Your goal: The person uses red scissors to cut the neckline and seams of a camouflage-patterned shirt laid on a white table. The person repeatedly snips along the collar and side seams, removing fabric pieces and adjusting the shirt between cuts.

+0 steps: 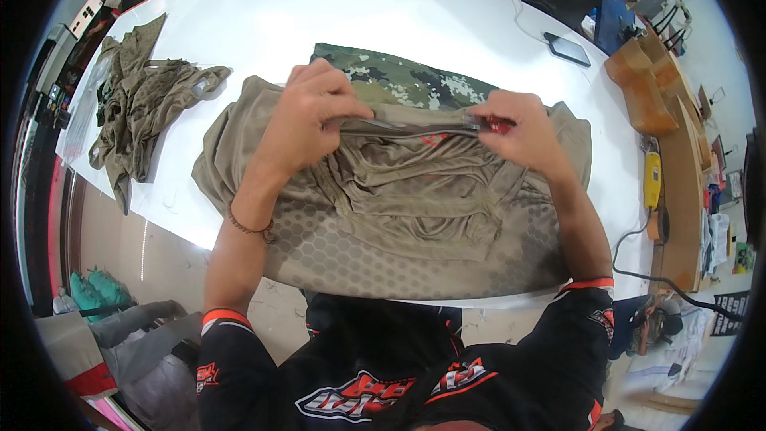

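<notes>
An olive-brown garment (423,183) with a hexagon print lies spread across the table in front of me, its middle gathered in folds. My left hand (307,116) pinches the left end of a raised seam or edge of it. My right hand (520,129) is closed around a small red-handled tool (499,124) with a metal part, which looks like thread snips. The tool's metal part is at the right end of the same edge; its full shape is hidden by my fingers. Just beyond both hands, a green camouflage cloth (407,80) shows from behind the garment.
A crumpled olive garment (148,104) lies at the table's left. A phone (566,49) rests at the far right, near a brown cardboard box (638,84). Along the right edge are a yellow tool (653,179), a tape roll (657,226) and a black cable (678,281).
</notes>
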A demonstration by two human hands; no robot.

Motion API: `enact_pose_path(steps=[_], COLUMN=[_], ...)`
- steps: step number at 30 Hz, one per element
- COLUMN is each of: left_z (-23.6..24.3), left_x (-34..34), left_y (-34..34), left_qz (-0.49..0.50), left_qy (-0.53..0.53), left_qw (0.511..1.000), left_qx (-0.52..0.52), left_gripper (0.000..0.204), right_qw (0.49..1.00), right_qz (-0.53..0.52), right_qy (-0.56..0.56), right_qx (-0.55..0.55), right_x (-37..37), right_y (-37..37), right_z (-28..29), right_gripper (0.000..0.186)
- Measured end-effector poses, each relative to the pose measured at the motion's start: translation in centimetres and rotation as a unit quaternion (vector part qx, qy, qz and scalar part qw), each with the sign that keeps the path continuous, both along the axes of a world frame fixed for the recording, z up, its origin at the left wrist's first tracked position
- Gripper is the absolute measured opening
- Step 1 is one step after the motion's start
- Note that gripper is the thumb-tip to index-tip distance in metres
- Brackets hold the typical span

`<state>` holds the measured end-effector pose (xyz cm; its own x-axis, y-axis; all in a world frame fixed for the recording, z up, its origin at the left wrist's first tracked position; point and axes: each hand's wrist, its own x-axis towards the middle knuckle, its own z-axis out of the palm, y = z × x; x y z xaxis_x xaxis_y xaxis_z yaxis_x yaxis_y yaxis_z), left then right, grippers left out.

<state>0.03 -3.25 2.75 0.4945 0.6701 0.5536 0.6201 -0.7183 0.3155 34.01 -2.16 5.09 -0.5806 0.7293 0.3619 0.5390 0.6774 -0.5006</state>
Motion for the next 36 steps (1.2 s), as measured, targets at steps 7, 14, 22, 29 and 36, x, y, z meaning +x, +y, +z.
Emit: enact_pose_path(steps=[7,14,22,29,36], left_z=[0.1,0.2,-3.3,-3.3,-3.2], left_x=[2.9,9.1,11.5,10.8,11.2], left_y=[-0.5,-0.4,-0.3,-0.3,-0.9], left_qz=[-0.208,-0.194,-0.141,-0.074,-0.044], left_qy=[0.003,0.026,0.021,-0.100,-0.177], left_qw=[0.969,0.972,0.987,0.965,0.949], left_qx=[-0.131,-0.128,-0.079,-0.232,-0.255], left_gripper=[0.036,0.029,0.013,0.005,0.010], right_qw=[0.997,0.997,0.987,0.980,0.992], right_qz=[0.026,0.043,-0.014,-0.111,-0.123], right_qy=[-0.012,0.001,0.137,0.084,-0.025], right_qx=[-0.071,-0.059,-0.078,-0.141,-0.019], right_x=[2.4,3.0,2.8,1.4,0.6], right_y=[-3.5,-3.1,-2.9,-3.9,-4.5], right_z=[-4.9,-5.2,-6.9,-5.1,-5.8], right_gripper=[0.042,0.044,0.023,0.026,0.033])
